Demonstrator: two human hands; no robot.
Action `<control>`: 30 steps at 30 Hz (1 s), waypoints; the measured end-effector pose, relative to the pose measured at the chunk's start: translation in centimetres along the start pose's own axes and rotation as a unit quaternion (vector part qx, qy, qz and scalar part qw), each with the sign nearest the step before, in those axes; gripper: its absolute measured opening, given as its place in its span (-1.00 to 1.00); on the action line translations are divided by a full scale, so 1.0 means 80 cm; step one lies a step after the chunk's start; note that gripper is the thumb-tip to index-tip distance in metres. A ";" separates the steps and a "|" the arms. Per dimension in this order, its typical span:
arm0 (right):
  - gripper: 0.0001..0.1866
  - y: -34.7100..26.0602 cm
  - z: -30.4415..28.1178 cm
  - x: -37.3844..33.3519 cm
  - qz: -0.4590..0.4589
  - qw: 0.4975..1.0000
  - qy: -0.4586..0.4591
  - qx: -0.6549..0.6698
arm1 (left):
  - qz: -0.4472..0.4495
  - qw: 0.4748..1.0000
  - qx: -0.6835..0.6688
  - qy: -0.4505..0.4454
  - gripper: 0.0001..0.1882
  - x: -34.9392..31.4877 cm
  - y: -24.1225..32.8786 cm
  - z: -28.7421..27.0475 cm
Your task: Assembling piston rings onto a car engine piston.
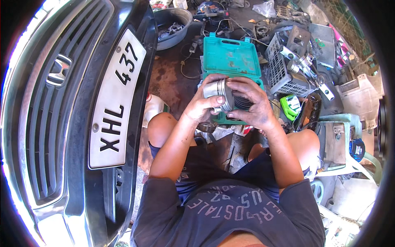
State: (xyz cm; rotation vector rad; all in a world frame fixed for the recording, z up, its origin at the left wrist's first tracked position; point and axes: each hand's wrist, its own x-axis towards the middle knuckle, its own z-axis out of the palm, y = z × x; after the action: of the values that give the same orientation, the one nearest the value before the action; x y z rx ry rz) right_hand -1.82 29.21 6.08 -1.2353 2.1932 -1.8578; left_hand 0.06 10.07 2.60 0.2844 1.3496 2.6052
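A silvery engine piston [214, 91] is held up in front of me, tilted on its side, with ring grooves and a dark crown facing right. My left hand [199, 106] is closed round its skirt, thumb pressed across the lower side. From the other side my right hand [258, 106] curves in, its thumb and fingers on the ringed edge by the crown. Behind and below both hands lies an opened teal plastic case [231, 57], lid tipped back. Dark curved ridges show in its lower half, partly covered by my right hand.
Close on my left stands a black car front with a grille [45, 103] and a white plate [117, 99]. A grey basin [181, 35] sits far left. At right are a grey crate [277, 61], pistons with rods [304, 64], a green box [291, 106] and a pale green chair [349, 119].
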 end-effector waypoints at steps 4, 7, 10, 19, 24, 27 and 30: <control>-0.22 -0.015 -0.004 0.001 0.031 0.998 0.003 0.054 | -0.004 1.000 0.011 -0.021 -0.14 -0.006 0.004 0.003; -0.24 -0.008 -0.012 0.001 0.025 0.999 -0.030 0.018 | -0.022 0.999 0.013 -0.029 -0.14 -0.005 0.003 0.003; -0.24 -0.013 -0.012 -0.002 0.031 0.999 -0.044 0.006 | -0.031 0.999 0.011 -0.040 -0.15 -0.006 0.002 0.003; -0.23 -0.025 -0.003 -0.012 0.061 0.998 -0.023 0.004 | -0.064 0.996 0.012 -0.052 -0.16 -0.013 0.002 0.004; -0.44 -0.017 -0.025 0.000 -0.018 0.996 -0.043 -0.074 | -0.089 0.994 -0.041 -0.043 -0.13 -0.015 0.003 0.008; -0.72 -0.012 -0.031 0.006 -0.018 0.997 -0.043 -0.056 | -0.121 0.984 -0.050 -0.117 -0.20 -0.013 -0.005 0.005; -0.86 -0.019 -0.034 0.009 -0.047 0.989 -0.101 -0.098 | -0.191 0.964 -0.114 -0.146 -0.13 -0.021 -0.003 0.019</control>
State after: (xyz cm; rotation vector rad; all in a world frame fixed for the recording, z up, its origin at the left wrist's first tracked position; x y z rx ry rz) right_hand -2.81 31.05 8.48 -1.5098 2.2839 -1.4950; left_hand 2.07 11.01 3.13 0.3201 0.8929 2.2591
